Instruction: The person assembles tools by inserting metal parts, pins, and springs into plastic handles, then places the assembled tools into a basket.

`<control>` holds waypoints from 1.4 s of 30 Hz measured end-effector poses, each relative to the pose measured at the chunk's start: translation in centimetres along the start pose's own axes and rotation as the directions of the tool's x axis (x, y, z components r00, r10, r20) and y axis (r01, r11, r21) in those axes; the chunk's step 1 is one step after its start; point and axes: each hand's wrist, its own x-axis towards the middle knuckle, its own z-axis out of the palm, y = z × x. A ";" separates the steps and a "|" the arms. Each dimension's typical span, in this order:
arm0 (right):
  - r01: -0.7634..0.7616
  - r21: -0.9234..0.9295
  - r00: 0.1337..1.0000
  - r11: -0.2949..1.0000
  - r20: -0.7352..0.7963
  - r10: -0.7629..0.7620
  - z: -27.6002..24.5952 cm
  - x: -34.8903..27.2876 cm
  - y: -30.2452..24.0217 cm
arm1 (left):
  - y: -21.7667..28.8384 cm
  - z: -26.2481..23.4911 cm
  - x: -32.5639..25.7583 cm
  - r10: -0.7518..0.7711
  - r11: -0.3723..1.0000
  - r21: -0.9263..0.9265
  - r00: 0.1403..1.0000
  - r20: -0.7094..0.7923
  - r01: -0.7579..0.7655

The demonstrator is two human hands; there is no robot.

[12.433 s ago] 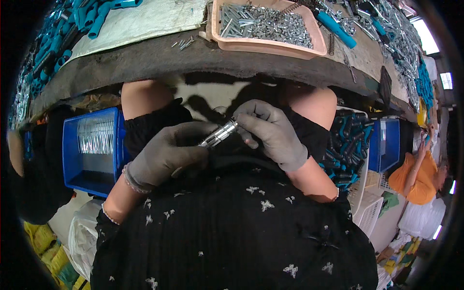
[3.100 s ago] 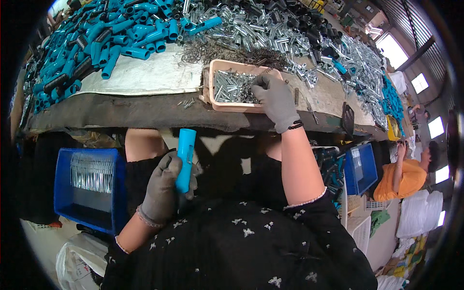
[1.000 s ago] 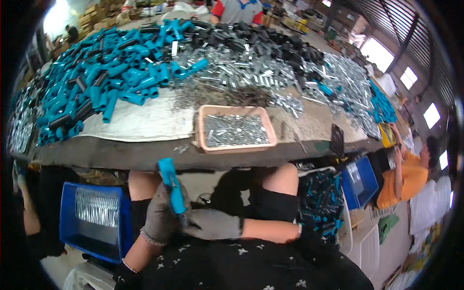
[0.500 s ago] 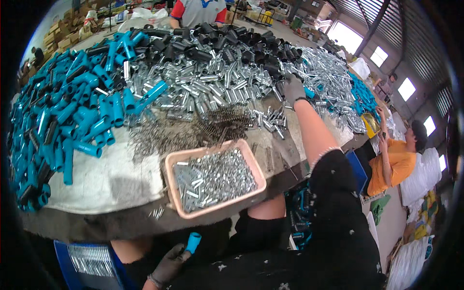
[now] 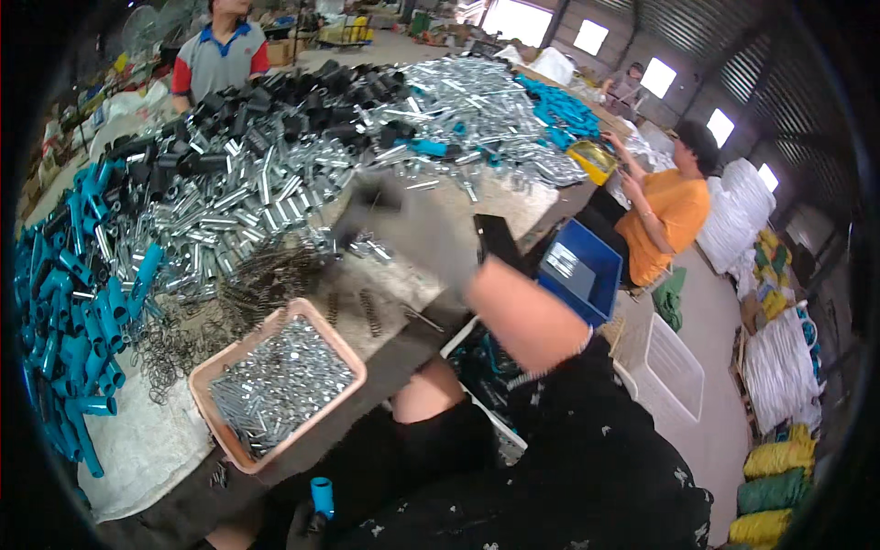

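Low in the view, my left hand [image 5: 307, 530], in a dark glove and partly lost against black clothing, is closed round a short blue tube [image 5: 322, 496]. My right hand [image 5: 412, 225], in a grey glove, is over the table beside the metal tubes [image 5: 266, 179]. Motion smears its fingers, and a dark patch there could be glove or a held piece. Below it and to the left lie a tangle of dark springs [image 5: 266, 280] and a pink tray [image 5: 357, 374] full of small metal pins.
Blue tubes [image 5: 82, 321] cover the table's left, with black sleeves [image 5: 312, 101] heaped at the back. A blue bin [image 5: 600, 291] and white crate [image 5: 674, 376] stand at right. A person in orange [image 5: 674, 215] sits beyond; another [image 5: 220, 55] is across the table.
My right hand has left the far pile and come back nearer me, now blurred. The view has swung right, so table and tray sit further left. The blue tube stays in my left hand.
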 end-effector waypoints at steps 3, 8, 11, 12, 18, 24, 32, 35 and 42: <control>0.157 0.075 0.913 0.985 0.368 -0.174 3.6 -13.1 -1.3 | 5.6 2.4 0.4 -0.030 0.973 -0.228 1.000 -0.002 0.029; 0.086 0.204 0.831 0.975 0.525 -0.183 9.2 -22.9 0.1 | 13.4 6.8 -4.3 0.132 0.970 -0.212 0.989 0.068 -0.115; 0.209 0.297 0.807 0.932 0.486 -0.336 8.5 -23.2 -0.8 | 11.6 5.0 -4.9 0.080 0.948 -0.317 0.986 0.147 -0.030; 0.278 0.345 0.791 0.897 0.448 -0.417 8.2 -23.4 -1.3 | 11.6 5.1 -5.7 0.032 0.856 -0.505 0.965 0.259 0.107; 0.315 0.100 0.839 0.944 0.435 -0.326 5.0 -23.5 -4.6 | 21.0 10.1 -8.1 0.209 0.971 0.112 0.978 0.028 -0.211; 0.429 -0.217 0.901 0.877 0.171 -0.399 9.2 -25.7 -4.0 | 20.0 10.6 -6.1 0.335 0.889 0.281 0.932 0.139 -0.362; 0.543 -0.158 0.828 0.825 0.263 -0.495 10.2 -20.9 -1.9 | 18.2 11.2 -4.9 0.370 0.929 -0.055 0.922 0.113 -0.367; 0.076 -0.326 0.935 0.942 -0.305 -0.181 8.4 -13.7 -0.9 | 18.7 11.2 -5.6 0.261 0.957 -0.113 0.963 -0.072 -0.268; -0.215 -0.529 0.960 0.821 -0.270 0.077 6.7 -10.6 1.1 | 17.8 10.1 -6.8 0.319 0.932 -0.122 0.932 -0.174 -0.342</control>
